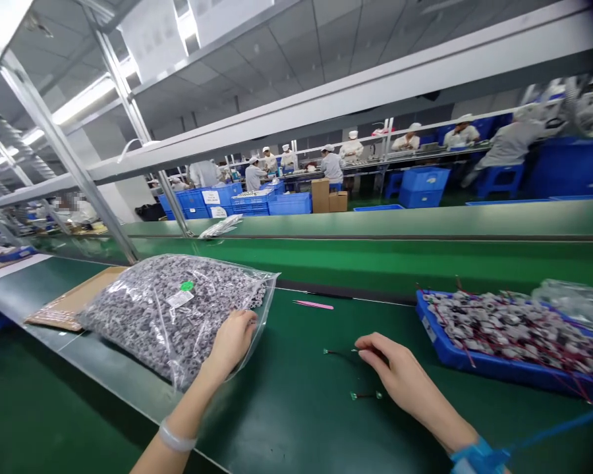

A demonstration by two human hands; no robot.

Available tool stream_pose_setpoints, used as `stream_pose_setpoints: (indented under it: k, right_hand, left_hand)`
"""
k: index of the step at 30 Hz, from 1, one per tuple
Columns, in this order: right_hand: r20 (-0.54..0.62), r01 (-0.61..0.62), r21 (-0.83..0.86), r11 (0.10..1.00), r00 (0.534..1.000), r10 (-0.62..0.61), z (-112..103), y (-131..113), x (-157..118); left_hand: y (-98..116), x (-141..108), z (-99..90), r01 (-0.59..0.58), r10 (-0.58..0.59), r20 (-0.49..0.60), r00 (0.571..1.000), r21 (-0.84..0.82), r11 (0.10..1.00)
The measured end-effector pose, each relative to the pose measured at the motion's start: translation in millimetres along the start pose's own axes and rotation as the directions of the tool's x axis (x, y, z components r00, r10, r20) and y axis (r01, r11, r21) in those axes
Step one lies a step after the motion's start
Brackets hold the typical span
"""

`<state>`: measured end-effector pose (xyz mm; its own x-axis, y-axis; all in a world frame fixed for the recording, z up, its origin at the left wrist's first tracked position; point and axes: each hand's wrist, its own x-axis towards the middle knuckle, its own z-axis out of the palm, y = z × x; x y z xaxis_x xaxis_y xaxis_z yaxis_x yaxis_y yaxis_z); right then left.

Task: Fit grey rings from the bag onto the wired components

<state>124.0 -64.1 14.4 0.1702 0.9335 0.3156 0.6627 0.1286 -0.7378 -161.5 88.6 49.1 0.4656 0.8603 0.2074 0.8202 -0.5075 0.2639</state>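
My left hand (232, 342) lies on the lower edge of a bulging clear plastic bag (170, 316) packed with small grey-and-white components, and its fingers press into the plastic. My right hand (390, 368) is curled over the green work mat (286, 421), its fingertips beside a thin dark wire. Two tiny wired parts with green ends lie near it (366, 395), and pink tweezers (313, 305) lie farther up. To its right, a blue tray (474, 349) holds a heap of components with red wires.
A cardboard sheet (74, 299) lies under the bag's far side. A second clear bag (570, 303) sits behind the tray. Beyond a raised green belt (375, 260) and metal shelf rail, co-workers in white caps sit at benches among blue crates and cardboard boxes.
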Motion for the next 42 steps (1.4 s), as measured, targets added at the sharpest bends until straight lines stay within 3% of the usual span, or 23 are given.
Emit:
stream_pose_setpoints:
  k: [2,3,5,6,8,10,15,21,25,32,38,42]
  right_hand:
    - [-0.001,-0.055,0.036,0.998,0.998,0.055,-3.3,0.1,0.7]
    - [0.002,-0.074,0.048,0.996,0.997,0.074,-4.3,-0.3,1.2]
    - [0.001,-0.088,0.076,0.993,0.996,0.088,-5.0,-1.3,2.2]
    - [-0.003,-0.09,0.091,0.992,0.996,0.09,-4.9,-1.8,2.6]
    - [-0.012,-0.092,0.123,0.988,0.996,0.094,-4.1,-2.0,3.0]
    - [-0.016,-0.096,0.147,0.984,0.995,0.099,-3.5,-1.1,3.1]
    - [-0.021,-0.114,0.188,0.975,0.993,0.12,-3.5,1.3,2.8]
    - [-0.027,-0.105,0.198,0.975,0.993,0.112,2.1,-2.4,1.6]
    - [-0.021,-0.108,0.228,0.968,0.993,0.116,8.4,0.0,2.4]
    - [-0.028,-0.166,0.277,0.947,0.983,0.181,10.3,2.2,4.3]
    - [-0.035,-0.245,0.37,0.896,0.96,0.277,10.9,-0.2,6.5]
    - [-0.003,-0.305,0.44,0.844,0.94,0.341,12.5,2.2,9.3]
  left_hand:
    - [12.5,7.8,2.7,-0.003,-0.003,-0.021,1.0,-0.29,0.957]
    - [21.8,11.2,5.2,0.012,-0.016,-0.005,1.0,-0.486,0.874]
    - [45.8,16.6,12.7,0.077,-0.024,0.078,0.997,-0.804,0.59]
    - [59.5,18.7,17.7,0.116,-0.012,0.124,0.992,-0.884,0.454]
    - [87.3,22.2,29.9,0.173,0.018,0.184,0.983,-0.951,0.257]
    - [111.0,25.1,43.7,0.224,0.035,0.23,0.973,-0.967,0.125]
    - [136.0,26.7,68.0,0.354,0.131,0.341,0.931,-0.929,-0.103]
    - [128.9,18.5,68.4,0.453,0.24,0.407,0.881,-0.873,-0.183]
    - [130.3,13.6,69.1,0.5,0.276,0.443,0.853,-0.845,-0.191]
    - [135.4,8.3,71.4,0.444,0.259,0.408,0.876,-0.89,-0.101]
    - [139.2,8.0,69.7,0.354,0.115,0.352,0.929,-0.935,0.003]
    - [142.8,4.8,69.5,0.329,0.138,0.333,0.933,-0.943,0.049]
